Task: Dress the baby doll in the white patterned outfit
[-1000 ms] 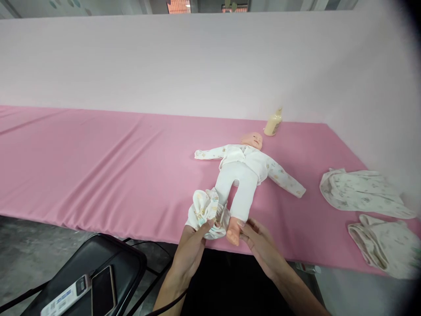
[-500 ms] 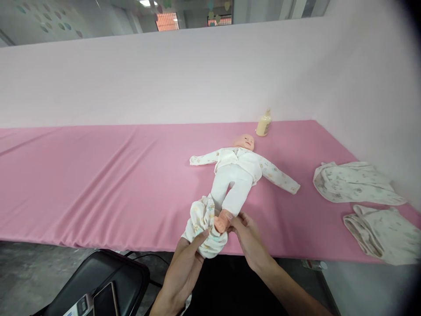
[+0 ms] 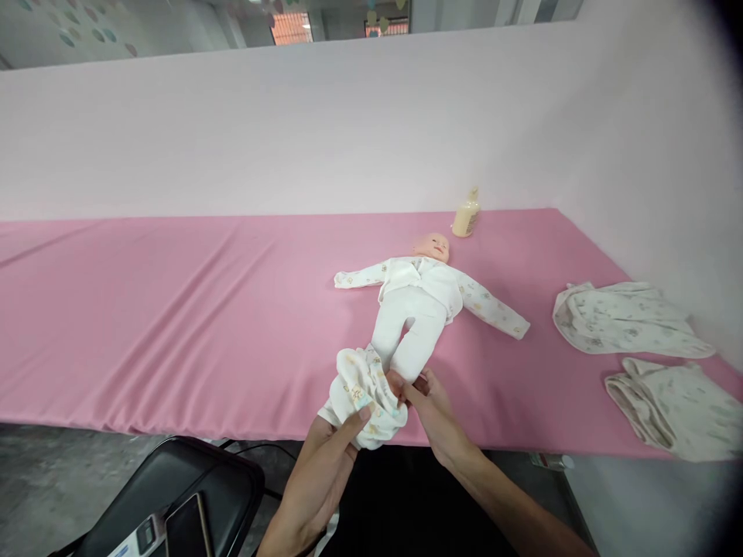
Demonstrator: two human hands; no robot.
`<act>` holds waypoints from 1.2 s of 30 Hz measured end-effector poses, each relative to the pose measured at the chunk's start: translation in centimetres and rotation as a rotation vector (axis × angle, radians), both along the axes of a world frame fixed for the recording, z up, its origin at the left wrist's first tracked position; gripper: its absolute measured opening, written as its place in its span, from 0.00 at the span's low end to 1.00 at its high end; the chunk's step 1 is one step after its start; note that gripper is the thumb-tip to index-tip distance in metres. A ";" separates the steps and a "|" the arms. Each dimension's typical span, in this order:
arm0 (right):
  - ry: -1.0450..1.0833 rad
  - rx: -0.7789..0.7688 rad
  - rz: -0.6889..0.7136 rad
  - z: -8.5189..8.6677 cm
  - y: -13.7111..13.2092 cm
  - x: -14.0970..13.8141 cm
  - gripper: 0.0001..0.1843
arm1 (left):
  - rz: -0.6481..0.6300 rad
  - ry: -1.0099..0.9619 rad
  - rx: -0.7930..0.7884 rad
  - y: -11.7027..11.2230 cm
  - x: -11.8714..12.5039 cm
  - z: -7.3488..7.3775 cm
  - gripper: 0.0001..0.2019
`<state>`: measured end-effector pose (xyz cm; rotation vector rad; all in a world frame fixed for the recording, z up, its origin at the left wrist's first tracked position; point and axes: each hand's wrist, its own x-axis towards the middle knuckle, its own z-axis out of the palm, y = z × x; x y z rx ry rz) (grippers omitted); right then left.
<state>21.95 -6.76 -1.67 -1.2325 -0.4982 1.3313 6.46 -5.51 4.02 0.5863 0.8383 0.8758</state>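
A baby doll lies on its back on the pink-covered table, head toward the wall, arms spread. It wears a white printed top and plain white leggings. Bunched around its feet are white patterned baby pants, with the feet mostly hidden inside. My left hand grips the bunched cloth from below, thumb on top. My right hand is closed at the doll's ankle on the right, fingertips at the edge of the pants; whether they pinch the foot or the cloth is hard to see.
A pale yellow pump bottle stands near the doll's head. Two folded printed cloths lie at the table's right end. A black chair at lower left carries a phone and a small white device. Walls border the back and right.
The pants have shifted right over the doll's right-hand foot, which was bare before and is now largely covered. My left hand moved slightly with the cloth.
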 end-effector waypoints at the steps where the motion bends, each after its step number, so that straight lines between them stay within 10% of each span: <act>1: 0.000 -0.005 0.000 0.0 0.0 0.0 0.24 | -0.011 0.005 0.008 0.2 0.0 0.0 0.31; 25: 0.044 -0.015 0.011 -0.7 -0.7 0.4 0.26 | 0.032 -0.040 -0.143 -2.1 2.5 0.0 0.28; 36: -0.550 0.202 -0.074 -0.9 -3.2 1.8 0.15 | 0.037 -0.022 -0.145 -1.9 2.9 0.0 0.28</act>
